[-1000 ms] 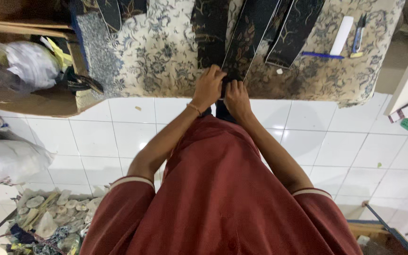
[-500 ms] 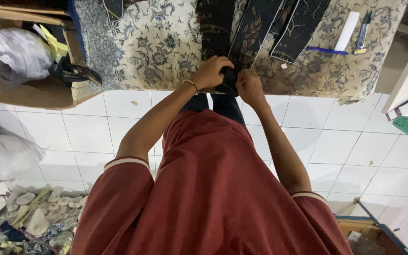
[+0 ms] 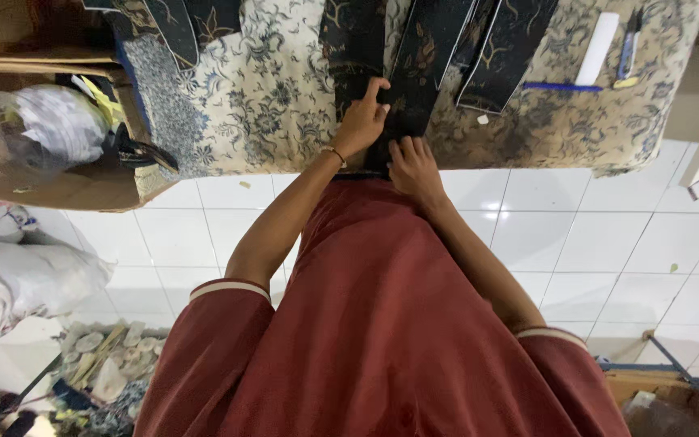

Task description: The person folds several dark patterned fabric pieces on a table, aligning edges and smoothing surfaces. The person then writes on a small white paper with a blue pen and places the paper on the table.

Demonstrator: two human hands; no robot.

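Several long black patterned fabric strips lie on a table covered with a floral cloth (image 3: 269, 97). My left hand (image 3: 360, 120) rests on the near end of one black strip (image 3: 352, 48), fingers curled over its edge. My right hand (image 3: 414, 166) presses flat on the near end of the neighbouring black strip (image 3: 424, 57), at the table's front edge. Both hands sit side by side, almost touching. A further black strip (image 3: 507, 48) lies to the right, and another (image 3: 175, 24) at the upper left.
A white bar (image 3: 598, 48), a pen (image 3: 629, 40) and a blue pencil (image 3: 552, 86) lie at the table's right. A cardboard box (image 3: 50, 190) with plastic bags stands left. White bags (image 3: 26, 275) and scraps (image 3: 99, 364) lie on the tiled floor (image 3: 592, 243).
Both hands have moved forward from the table's edge onto the strips' near ends; the left hand has slid further up onto the strip, the right hand now lies flat.
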